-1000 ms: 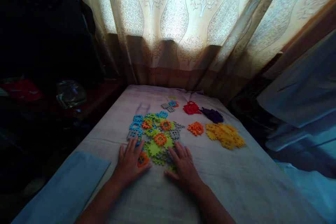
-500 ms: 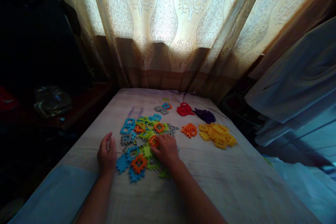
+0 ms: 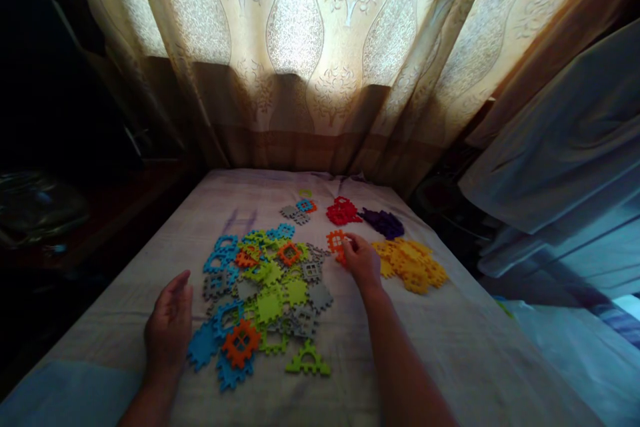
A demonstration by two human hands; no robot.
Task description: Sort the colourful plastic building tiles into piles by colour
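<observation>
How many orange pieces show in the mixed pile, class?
3: a near piece, a far piece, and another piece just right of the far one. More may be hidden under the pile.

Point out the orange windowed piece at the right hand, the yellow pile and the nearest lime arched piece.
Orange windowed piece [image 3: 336,240]: head view, on its window bars.
Yellow pile [image 3: 413,263]: head view, middle of the heap.
Lime arched piece [image 3: 308,368]: head view, base below the arch.

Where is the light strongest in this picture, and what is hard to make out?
Head view: strongest through the curtain, upper middle; same head view: the shiny item at the left edge is too dark to name; head view again: the toothed pieces are dim but readable.
</observation>
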